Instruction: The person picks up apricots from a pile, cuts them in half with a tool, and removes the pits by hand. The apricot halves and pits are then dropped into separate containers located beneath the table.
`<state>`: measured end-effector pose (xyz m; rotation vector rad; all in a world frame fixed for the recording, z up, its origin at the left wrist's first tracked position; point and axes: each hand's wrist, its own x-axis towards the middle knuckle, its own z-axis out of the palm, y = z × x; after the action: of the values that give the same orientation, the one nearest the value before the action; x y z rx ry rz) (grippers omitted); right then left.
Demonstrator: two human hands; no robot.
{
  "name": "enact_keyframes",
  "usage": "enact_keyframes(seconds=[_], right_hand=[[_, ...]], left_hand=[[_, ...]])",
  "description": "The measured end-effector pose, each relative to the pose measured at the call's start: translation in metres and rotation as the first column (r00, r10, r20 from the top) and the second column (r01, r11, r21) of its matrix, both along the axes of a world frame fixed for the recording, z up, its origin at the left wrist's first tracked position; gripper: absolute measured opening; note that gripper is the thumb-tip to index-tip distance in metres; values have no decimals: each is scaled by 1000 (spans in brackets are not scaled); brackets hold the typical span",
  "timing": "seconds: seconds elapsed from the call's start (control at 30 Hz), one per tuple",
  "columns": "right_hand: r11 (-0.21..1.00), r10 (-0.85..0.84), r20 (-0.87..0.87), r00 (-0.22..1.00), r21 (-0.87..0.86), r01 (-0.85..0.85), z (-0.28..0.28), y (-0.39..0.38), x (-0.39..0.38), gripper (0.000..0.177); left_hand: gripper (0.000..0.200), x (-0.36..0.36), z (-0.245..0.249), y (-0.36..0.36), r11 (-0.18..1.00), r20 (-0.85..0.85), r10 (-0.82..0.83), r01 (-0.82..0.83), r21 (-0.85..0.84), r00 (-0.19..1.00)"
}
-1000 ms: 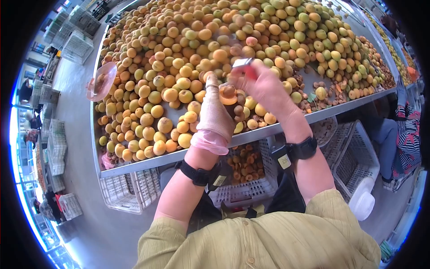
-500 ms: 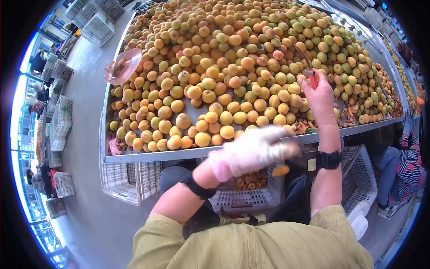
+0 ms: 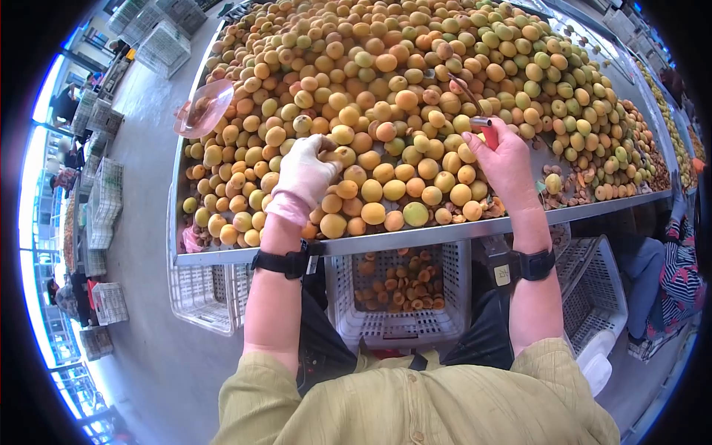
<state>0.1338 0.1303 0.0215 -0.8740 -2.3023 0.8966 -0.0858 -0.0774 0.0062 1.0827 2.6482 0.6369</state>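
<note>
My left hand (image 3: pixel 305 174), in a whitish glove with a pink cuff, reaches into the heap of apricots (image 3: pixel 415 167). Its fingers curl round an apricot (image 3: pixel 343 156), partly hidden by the glove. My bare right hand (image 3: pixel 506 159) is closed on the red handle of a knife (image 3: pixel 491 136). The knife's thin, curved blade points up and to the left over the fruit. Below the table edge, between my knees, a plastic crate (image 3: pixel 400 326) holds halved apricots (image 3: pixel 411 285).
A metal rim (image 3: pixel 415 239) borders the sorting table. A pinkish clear scoop-like dish (image 3: pixel 204 109) lies at its left edge. Crates stand below left (image 3: pixel 215 297) and right (image 3: pixel 593 297). Another person in a patterned top (image 3: pixel 678 278) sits at right.
My left hand has moved from above the crate up and left into the apricots; the orange piece falling beneath it is gone from the air. My right hand shifted slightly left with the knife.
</note>
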Motion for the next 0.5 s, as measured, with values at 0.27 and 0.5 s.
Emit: enact_keyframes(seconds=[0.27, 0.5], right_hand=[[668, 230, -441, 868, -577, -470, 8, -60, -23, 36], [817, 329, -273, 904, -397, -417, 4, -56, -18, 41]], left_hand=[[39, 48, 30, 14, 509, 746, -655, -661, 551, 117], [54, 50, 40, 21, 431, 650, -635, -507, 746, 417]])
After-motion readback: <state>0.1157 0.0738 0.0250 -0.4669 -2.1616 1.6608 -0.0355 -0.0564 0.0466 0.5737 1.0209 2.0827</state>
